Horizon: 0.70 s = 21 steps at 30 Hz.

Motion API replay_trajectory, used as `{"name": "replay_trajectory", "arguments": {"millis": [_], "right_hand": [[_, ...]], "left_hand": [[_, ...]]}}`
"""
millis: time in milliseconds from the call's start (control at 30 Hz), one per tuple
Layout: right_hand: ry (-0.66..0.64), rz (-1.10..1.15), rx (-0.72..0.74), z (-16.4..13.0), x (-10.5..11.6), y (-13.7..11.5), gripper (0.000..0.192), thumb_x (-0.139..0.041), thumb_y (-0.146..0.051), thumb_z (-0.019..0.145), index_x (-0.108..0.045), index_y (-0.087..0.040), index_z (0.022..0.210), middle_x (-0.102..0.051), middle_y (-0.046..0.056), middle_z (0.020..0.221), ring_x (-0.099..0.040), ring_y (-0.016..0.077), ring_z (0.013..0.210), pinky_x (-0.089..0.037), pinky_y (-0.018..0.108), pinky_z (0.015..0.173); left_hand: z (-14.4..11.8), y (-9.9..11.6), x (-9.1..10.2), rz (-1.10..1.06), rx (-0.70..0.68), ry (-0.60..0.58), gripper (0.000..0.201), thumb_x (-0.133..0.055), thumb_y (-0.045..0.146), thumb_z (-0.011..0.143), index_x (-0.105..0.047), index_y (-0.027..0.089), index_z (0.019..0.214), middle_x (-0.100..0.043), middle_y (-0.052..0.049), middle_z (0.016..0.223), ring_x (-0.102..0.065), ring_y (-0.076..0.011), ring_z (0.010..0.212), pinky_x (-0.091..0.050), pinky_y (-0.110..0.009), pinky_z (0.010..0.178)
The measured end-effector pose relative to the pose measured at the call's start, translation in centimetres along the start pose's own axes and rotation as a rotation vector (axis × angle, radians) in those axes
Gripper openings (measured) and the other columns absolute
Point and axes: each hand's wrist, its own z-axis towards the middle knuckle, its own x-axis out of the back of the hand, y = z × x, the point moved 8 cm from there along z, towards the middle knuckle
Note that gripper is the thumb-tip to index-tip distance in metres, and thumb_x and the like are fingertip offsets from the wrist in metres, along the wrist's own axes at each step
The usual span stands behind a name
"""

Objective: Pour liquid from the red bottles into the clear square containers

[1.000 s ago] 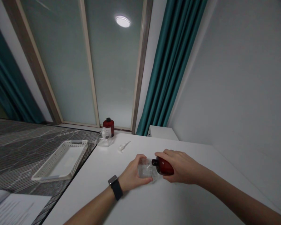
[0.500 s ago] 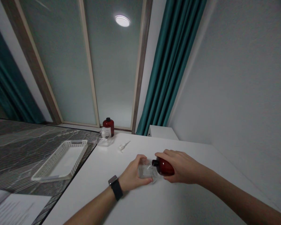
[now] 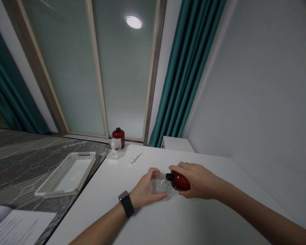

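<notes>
My left hand [image 3: 148, 189] is wrapped round a clear see-through bottle [image 3: 159, 185] at the middle of the white table. Its fingers curl about the far and near sides of the bottle. In my right hand [image 3: 197, 180] lies a dark red bottle [image 3: 180, 180], tipped on its side with the black neck pointing left, over the clear bottle. Whether liquid is flowing out of it cannot be made out. Beyond the hands a white pump head [image 3: 134, 159] with a thin tube lies on the table.
At the table's far left corner stand a second red bottle [image 3: 119, 136] with a black cap and a clear container [image 3: 114, 152] with a white top. A white perforated basket [image 3: 44, 185] and an open book [image 3: 20, 224] lie on the grey surface [image 3: 22, 170] to the left.
</notes>
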Motion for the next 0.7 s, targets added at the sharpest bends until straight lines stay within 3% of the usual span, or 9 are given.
{"name": "replay_trajectory", "arguments": {"millis": [700], "right_hand": [[-0.008, -0.022, 0.003, 0.10, 0.34, -0.22, 0.063, -0.072, -0.032, 0.073, -0.050, -0.026, 0.132, -0.064, 0.009, 0.107, -0.064, 0.0291, 0.093, -0.044, 0.037, 0.076]], "left_hand": [[0.00, -0.17, 0.05, 0.000, 0.003, 0.015, 0.064, -0.082, 0.022, 0.067, -0.044, 0.022, 0.118, -0.062, -0.007, 0.113, -0.060, -0.0250, 0.107, -0.047, -0.041, 0.096]]}}
